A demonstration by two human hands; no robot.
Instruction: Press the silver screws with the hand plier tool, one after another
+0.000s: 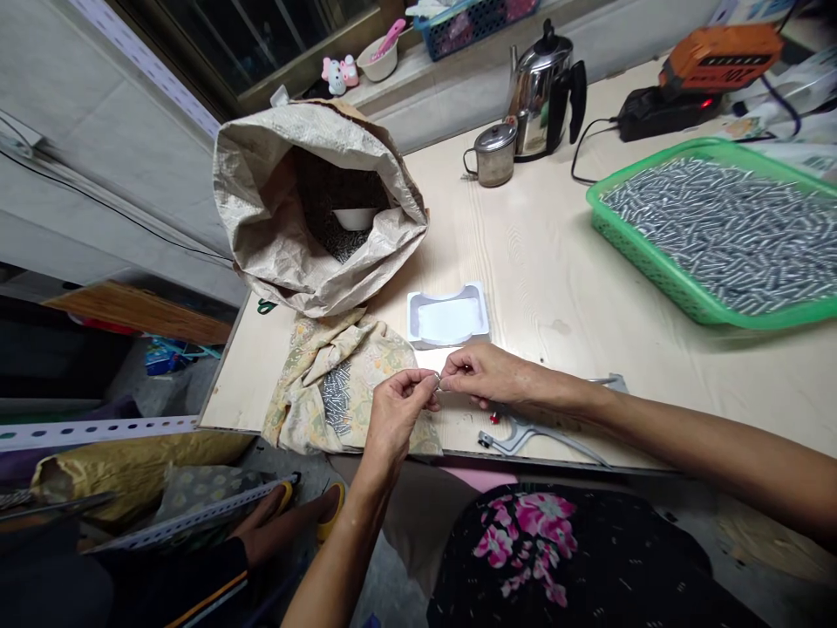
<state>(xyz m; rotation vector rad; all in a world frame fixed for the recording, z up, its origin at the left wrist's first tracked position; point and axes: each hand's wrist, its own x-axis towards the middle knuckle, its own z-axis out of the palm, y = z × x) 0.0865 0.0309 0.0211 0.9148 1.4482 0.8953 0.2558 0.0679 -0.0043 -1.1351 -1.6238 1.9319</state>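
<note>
My left hand [401, 403] and my right hand [480, 373] meet over the front edge of the table. Thumb and fingers of both are pinched together on a tiny shiny metal part [438, 380], mostly covered by the fingertips. On a crumpled patterned cloth [297, 384] beside my left hand lies a pile of small silvery metal pieces [337, 399]. Just beyond my hands stands a shallow white plastic tray [448, 318]. Below my right forearm is a grey metal hand tool [523, 433] with long handles, with a small red piece [494, 419] near it.
A large open woven sack [261, 253] holds dark small parts and a white scoop [355, 218]. At the right sits a green basket [654, 262] full of silvery pins. A kettle [540, 96], a lidded metal cup [495, 157] and an orange battery [719, 59] stand behind.
</note>
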